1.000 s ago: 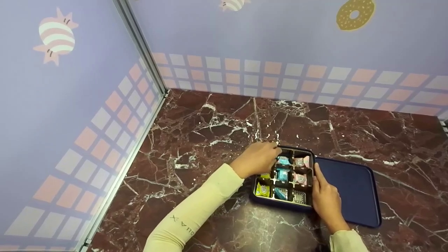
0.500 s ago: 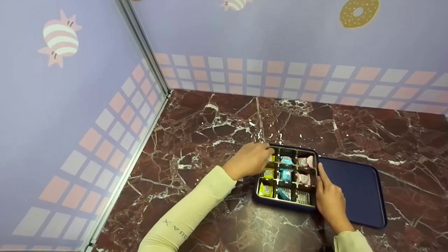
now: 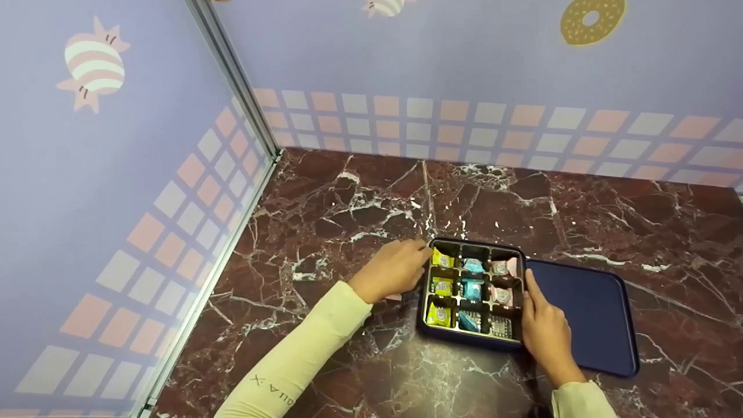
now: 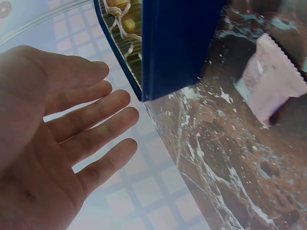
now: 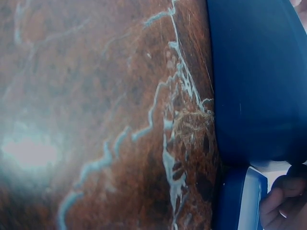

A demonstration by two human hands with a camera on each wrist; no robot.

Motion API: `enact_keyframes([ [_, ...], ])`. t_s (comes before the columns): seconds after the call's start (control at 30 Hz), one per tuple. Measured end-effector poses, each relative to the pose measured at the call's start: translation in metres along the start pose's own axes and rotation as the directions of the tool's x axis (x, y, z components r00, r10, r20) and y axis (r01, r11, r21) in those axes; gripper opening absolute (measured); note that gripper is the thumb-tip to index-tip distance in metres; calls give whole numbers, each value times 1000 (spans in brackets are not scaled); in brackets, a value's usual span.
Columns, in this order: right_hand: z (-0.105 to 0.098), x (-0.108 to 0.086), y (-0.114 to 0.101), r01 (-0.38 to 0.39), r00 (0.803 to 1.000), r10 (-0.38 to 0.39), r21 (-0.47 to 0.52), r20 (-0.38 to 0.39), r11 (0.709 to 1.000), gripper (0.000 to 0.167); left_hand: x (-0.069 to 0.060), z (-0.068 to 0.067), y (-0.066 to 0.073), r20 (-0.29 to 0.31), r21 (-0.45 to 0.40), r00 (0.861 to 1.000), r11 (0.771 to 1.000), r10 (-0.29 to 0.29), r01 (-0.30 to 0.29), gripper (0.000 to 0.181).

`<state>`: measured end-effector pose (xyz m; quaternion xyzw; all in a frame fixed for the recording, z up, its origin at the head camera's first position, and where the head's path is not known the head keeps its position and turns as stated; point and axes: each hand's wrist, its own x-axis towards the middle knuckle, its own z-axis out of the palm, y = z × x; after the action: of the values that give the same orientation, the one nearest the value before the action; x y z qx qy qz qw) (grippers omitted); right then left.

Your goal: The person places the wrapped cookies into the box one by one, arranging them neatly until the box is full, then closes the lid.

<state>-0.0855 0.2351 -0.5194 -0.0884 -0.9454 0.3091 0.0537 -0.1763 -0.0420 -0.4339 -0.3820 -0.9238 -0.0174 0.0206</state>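
A dark blue box (image 3: 471,339) with a gold-edged divided insert stands in the head view. Yellow-wrapped candies (image 3: 442,286) fill its left column, blue-wrapped candies (image 3: 473,289) its middle one. Pink-wrapped candies (image 3: 501,295) lie in two right-hand compartments; the front right one shows only its ridged bottom. My left hand (image 3: 395,268) is just left of the box; in the left wrist view its fingers are spread and hold nothing. A pink-wrapped candy (image 4: 268,81) lies on the tabletop near it. My right hand (image 3: 545,331) rests along the box's right side, with a straight finger against the wall.
The dark blue lid (image 3: 592,319) lies flat on the table, right of the box and partly behind my right hand. Patterned panels (image 3: 441,69) rise at the back and left of the marbled tabletop (image 3: 325,232).
My left hand has drawn back leftward out of the box, uncovering the yellow candy in the back left compartment. The right hand stays at the box's side.
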Motion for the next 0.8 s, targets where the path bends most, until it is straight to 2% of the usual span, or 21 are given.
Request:
enact_keyframes([
  [0.27,0,-1,0,-14,1000,14,0,16,1000,48,-11,5,-9,30,-16,999,999,-40,40,33],
  [0.5,0,0,1,-23,1000,23,0,20,1000,48,-18,9,-13,96,-26,992,996,-83,85,37],
  [0.8,0,0,0,-18,1000,18,5,11,1000,48,-27,25,-20,150,-32,984,994,-100,106,40],
])
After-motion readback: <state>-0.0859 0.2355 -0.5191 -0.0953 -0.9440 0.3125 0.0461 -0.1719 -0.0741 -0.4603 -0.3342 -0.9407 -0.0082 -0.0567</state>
